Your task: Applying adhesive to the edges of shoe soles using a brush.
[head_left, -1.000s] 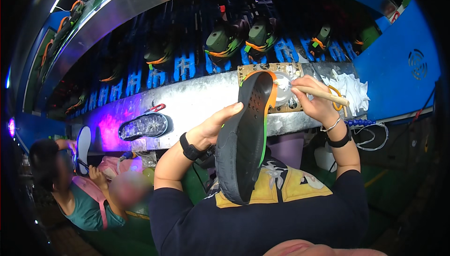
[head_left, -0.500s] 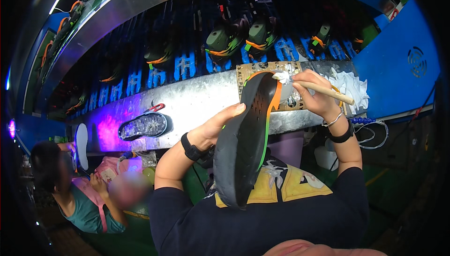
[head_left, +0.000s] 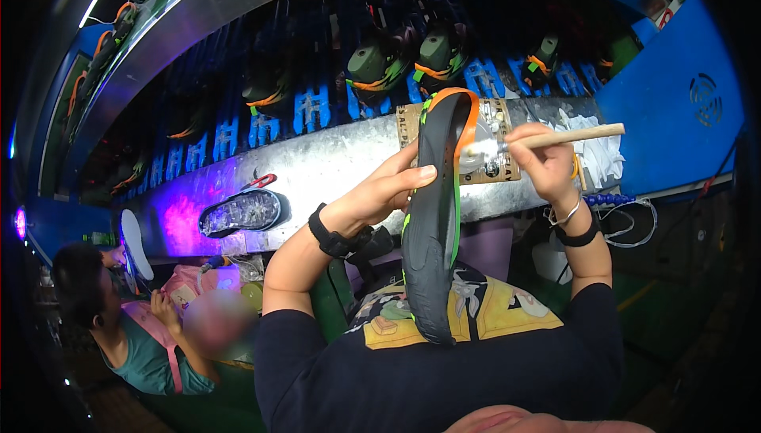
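Note:
My left hand (head_left: 390,192) is closed round the middle of a black shoe sole (head_left: 430,223) with an orange and green edge. The sole stands on its long side, tilted, its orange end away from me. Pinched in my right hand (head_left: 548,167) is a brush (head_left: 583,133) with a pale wooden handle and white bristles. Its bristle end is close beside the sole's orange rim; whether they touch I cannot tell. Behind the brush head, a round translucent dish (head_left: 473,162) shows partly on a piece of printed cardboard (head_left: 506,170).
Another dark sole (head_left: 242,213) lies on the metal bench (head_left: 333,160), near a red-handled tool (head_left: 264,182). Crumpled white paper (head_left: 604,152) lies to the right. Several dark shoes (head_left: 438,57) sit beyond on blue holders (head_left: 311,110). At the left, a person (head_left: 131,330) holds a light-coloured sole (head_left: 135,243).
The sole has turned more edge-on and moved slightly right at its near end. The brush has dropped lower along the orange rim, its handle now pointing up to the right.

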The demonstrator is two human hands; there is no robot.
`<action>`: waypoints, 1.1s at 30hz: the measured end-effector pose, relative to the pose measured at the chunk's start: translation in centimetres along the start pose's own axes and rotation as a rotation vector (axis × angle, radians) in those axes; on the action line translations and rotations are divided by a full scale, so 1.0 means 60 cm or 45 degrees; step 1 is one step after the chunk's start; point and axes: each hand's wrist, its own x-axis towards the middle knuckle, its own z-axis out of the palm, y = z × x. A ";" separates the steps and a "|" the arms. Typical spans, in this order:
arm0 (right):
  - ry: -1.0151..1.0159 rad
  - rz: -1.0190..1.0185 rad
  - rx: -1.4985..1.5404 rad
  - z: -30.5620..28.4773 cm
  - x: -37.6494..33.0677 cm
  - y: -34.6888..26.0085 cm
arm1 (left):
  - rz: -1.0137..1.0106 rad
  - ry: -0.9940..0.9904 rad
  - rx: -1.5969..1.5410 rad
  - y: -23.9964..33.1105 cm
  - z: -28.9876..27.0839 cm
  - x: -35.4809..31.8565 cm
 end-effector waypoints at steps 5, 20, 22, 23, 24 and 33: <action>0.068 -0.482 -0.623 0.008 0.034 -0.008 | 0.034 0.031 0.095 0.006 0.006 0.005; -0.223 -0.564 -0.449 0.034 -0.002 -0.054 | 0.105 0.012 0.192 0.029 -0.004 0.021; -0.292 -0.561 -0.451 0.034 -0.009 -0.064 | 0.139 0.027 0.219 0.033 -0.006 0.022; -0.326 -0.560 -0.451 0.033 -0.012 -0.068 | 0.154 0.036 0.231 0.033 -0.007 0.023; -0.368 -0.530 -0.424 0.031 -0.013 -0.073 | 0.158 0.041 0.238 0.035 -0.009 0.023; -0.596 -0.547 -0.275 0.032 -0.021 -0.091 | 0.171 0.071 0.336 0.045 -0.022 0.031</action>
